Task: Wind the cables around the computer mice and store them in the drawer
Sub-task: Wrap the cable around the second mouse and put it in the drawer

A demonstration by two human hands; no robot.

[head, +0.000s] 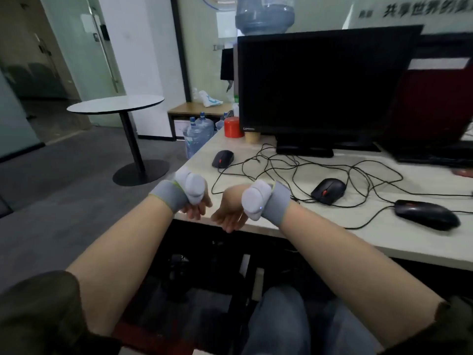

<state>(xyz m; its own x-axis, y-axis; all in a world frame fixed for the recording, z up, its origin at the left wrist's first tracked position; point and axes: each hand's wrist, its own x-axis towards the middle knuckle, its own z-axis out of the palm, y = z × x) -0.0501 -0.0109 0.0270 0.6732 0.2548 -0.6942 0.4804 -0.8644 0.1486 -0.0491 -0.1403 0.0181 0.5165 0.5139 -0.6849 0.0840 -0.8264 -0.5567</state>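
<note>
Both hands empty at the worktop's near edge, nothing wound yet.

Left hand (195, 207) and right hand (230, 216): fingers loosely curled, holding nothing. Three mice on worktop (332, 237): far-left mouse (222, 158), middle mouse (328, 190), right mouse (426, 213). Cables (286, 170) tangled between them; probably light, limp, snag-prone. Grip mouse body, wind with the other hand. Clear room near edge; monitor (325, 83) blocks behind. Drawer not visible.

Dim, flat indoor light with soft shadows under the table (332, 242). Slightly blurred throughout, worst on the wall lettering (419, 8). Bent by wide-angle distortion toward the edges.
</note>
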